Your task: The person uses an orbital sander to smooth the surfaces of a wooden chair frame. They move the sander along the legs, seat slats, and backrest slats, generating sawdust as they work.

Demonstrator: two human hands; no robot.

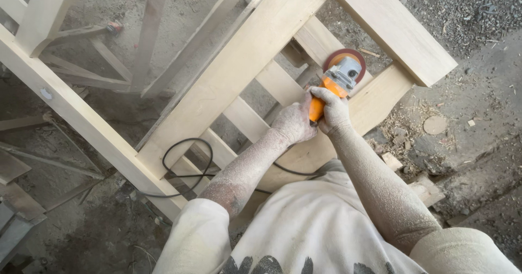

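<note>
Head view: orange angle grinder (pixel 333 83) gripped right of centre, left hand (pixel 294 123) and right hand (pixel 333 111) both clenched around its body, red disc (pixel 348 62) beyond the fingertips on pale wooden frame (pixel 239 73); black cable (pixel 185 165) lower left.

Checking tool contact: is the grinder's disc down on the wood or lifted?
Down: the disc lies against the wooden frame; no gap shows.

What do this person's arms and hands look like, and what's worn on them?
Both hands are bare, with no gloves: the left hand and the right hand are coated in fine pale sawdust. The forearms are dusted the same way up to the elbows. Short sleeves of a dusty white T-shirt with a dark print cover the upper arms. No watch, rings or bands show.
</note>
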